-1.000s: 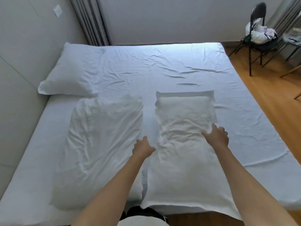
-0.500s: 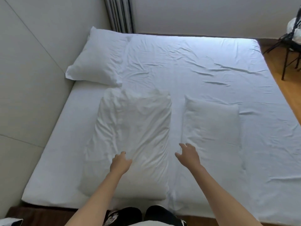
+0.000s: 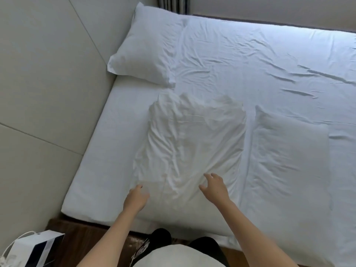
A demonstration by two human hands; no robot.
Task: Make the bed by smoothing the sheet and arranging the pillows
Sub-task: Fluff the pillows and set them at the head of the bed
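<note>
Both hands have left the smooth pillow [image 3: 289, 160], which lies near the bed's near edge toward its right side, and now reach over the crumpled pillow [image 3: 192, 151] just beside it, in the middle of the near edge. A second ago the right hand [image 3: 213, 187] was pressing on the smooth pillow; now it hovers over the near right part of the crumpled one, fingers spread and slightly curled, holding nothing. The left hand [image 3: 136, 197] sits at that pillow's near left corner, fingers loosely extended and also empty; whether it touches the fabric I cannot tell. The view has swung left as well, so the head has turned toward this pillow.

That shift suggests the smooth pillow is finished with for now and the crumpled one is next, probably to be flattened or gripped and moved. A third pillow [image 3: 146, 49] lies at the far left corner of the bed, against the padded wall [image 3: 48, 83]. The sheet [image 3: 260, 60] carries long creases across the far half and toward the right edge, so smoothing looks far from done. A white bag [image 3: 32, 247] stands on the floor by the bed's near left corner.
</note>
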